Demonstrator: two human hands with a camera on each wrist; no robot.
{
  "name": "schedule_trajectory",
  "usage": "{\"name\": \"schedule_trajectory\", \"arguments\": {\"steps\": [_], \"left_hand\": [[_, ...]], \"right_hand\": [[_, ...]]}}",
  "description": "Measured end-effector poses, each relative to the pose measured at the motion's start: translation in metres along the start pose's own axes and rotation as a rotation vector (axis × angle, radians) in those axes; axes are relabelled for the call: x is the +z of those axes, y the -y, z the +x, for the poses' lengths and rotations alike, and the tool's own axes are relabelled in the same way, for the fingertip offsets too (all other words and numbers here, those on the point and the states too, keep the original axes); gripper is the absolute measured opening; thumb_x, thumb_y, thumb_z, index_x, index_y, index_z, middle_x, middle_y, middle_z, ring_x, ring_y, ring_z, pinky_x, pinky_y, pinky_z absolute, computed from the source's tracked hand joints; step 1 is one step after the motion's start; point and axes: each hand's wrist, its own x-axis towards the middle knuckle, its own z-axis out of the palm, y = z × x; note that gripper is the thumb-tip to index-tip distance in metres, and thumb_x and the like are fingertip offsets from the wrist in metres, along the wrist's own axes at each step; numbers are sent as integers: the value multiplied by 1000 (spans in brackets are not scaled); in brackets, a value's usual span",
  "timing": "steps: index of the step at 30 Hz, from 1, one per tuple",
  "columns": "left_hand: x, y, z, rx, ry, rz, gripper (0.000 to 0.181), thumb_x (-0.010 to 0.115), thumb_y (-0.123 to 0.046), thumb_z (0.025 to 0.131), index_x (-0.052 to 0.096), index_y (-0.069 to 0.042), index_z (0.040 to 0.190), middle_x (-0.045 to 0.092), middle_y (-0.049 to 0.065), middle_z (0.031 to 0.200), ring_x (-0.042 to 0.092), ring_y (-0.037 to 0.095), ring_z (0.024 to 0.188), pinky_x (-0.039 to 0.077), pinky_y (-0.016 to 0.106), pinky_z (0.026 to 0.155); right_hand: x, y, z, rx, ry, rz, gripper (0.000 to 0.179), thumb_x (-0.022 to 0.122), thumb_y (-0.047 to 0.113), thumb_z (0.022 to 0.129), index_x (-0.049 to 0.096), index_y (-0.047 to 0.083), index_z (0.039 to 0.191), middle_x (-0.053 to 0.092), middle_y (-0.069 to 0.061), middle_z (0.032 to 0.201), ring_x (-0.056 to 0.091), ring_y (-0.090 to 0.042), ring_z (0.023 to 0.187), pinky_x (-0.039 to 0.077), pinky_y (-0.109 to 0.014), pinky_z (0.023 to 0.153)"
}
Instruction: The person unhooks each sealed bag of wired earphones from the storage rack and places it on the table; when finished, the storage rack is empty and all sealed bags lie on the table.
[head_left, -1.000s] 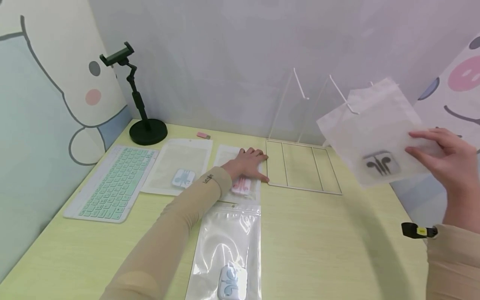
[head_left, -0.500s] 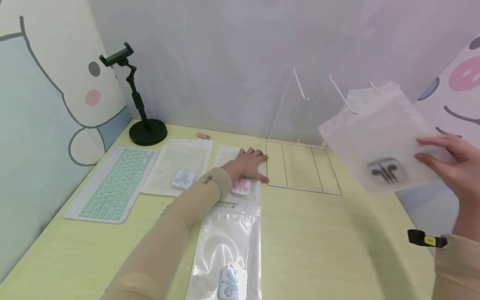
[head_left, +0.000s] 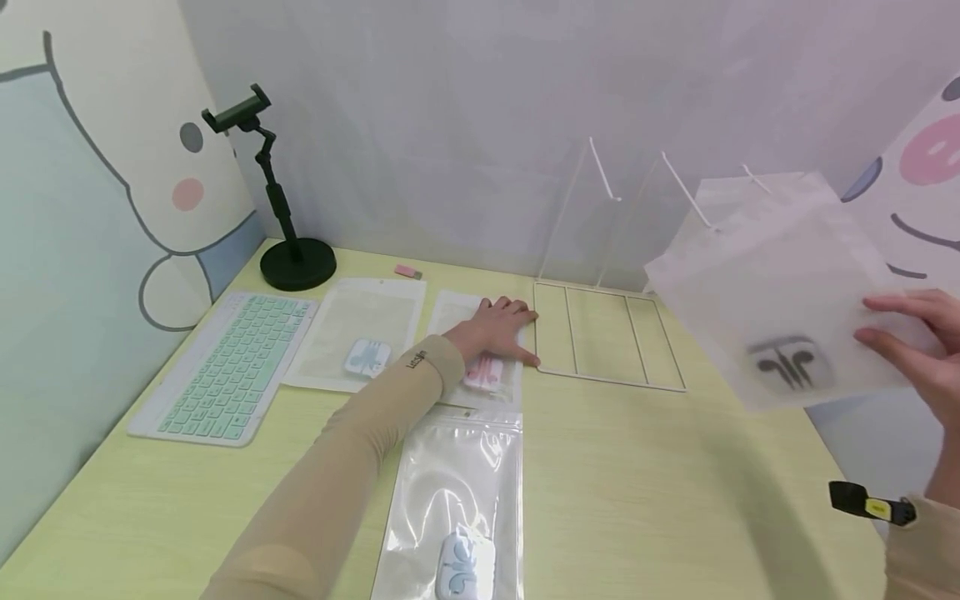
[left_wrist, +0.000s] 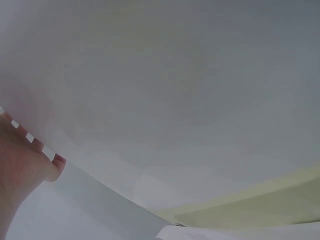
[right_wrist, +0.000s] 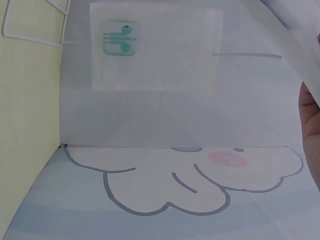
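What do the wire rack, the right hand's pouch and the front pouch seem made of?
Wire rack: likely white-coated metal; thin rods with bent tips.
Pouch in the right hand: probably matte translucent plastic; earphones show through hazily.
Front pouch: seemingly glossy plastic film; sharp highlights.

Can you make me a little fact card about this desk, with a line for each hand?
Left hand: fingers spread, by the left edge of the rack
Right hand: holds a bag with black earphones
Bags lying down: one with pink earphones, two with blue
Back left: phone stand
Far left: keyboard
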Motion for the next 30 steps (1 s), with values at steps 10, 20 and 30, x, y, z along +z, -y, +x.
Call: {"name": "schedule_trajectory", "arguments": {"steps": [10,20,30], "left_hand": [[-2,-2,0,4,4,-9,101,52,-82,69,27,-26,149,27,0,152,26,24,136,24,51,105],[-2,0,0,-2,9,2,101,51,-83,69,26,-26,149,28,-1,151,28,24,135,26,50,104],[-1,0,2,-7,14,1,102,51,-84,68,26,-27,149,28,-2,151,27,23,134,26,49,103]], "right_hand": [[-6,0,-24,4,36,-38,26,65,-9,81,65,-9,108,59,22,111,55,6,93,40,-1,74],[2,8,-49,8,152,-10,29,65,-14,80,65,-10,109,63,15,108,59,11,83,45,-6,55],[20,8,-85,70,279,91,42,67,-26,67,65,-13,106,65,9,104,61,4,75,45,-10,54]]}}
